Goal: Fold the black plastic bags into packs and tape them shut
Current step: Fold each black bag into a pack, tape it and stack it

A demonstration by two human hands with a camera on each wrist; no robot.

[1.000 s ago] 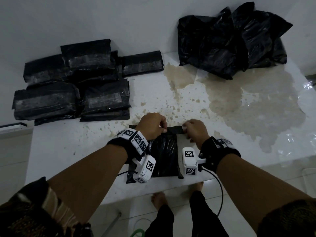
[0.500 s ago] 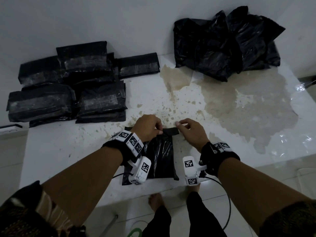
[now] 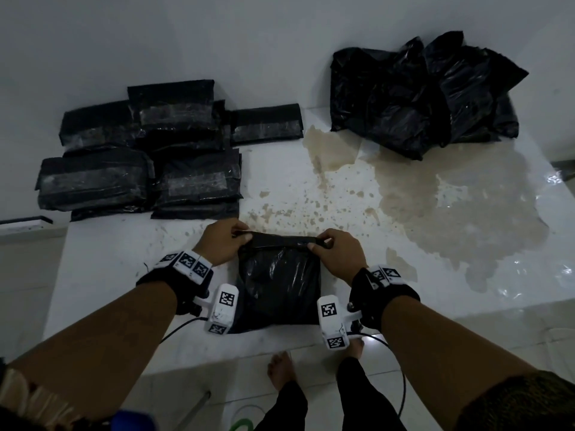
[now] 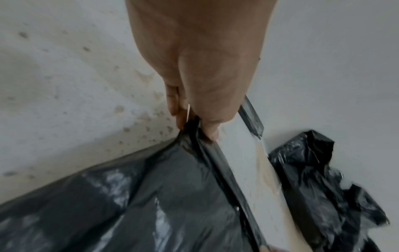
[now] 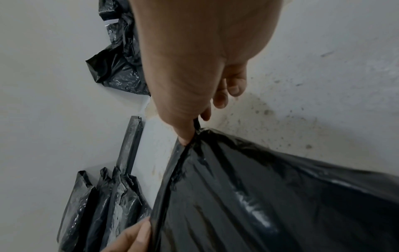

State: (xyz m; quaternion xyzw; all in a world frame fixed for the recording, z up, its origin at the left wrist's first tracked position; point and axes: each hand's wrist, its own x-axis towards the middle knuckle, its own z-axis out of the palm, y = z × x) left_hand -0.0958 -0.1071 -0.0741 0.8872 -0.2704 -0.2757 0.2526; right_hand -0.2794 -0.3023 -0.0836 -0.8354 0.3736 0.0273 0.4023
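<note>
Hands' grip [image 3: 334, 253] wider apart on bag [image 3: 278, 287] than before

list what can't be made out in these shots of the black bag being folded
- Left hand fingertips: head view, curled under the crinkled black plastic bag's folded top edge.
- Bag's near corners: head view, behind the white wrist cameras.
- Taped black packs: how many are stacked, lower ones covered.
- Tape roll: not in view.
</note>
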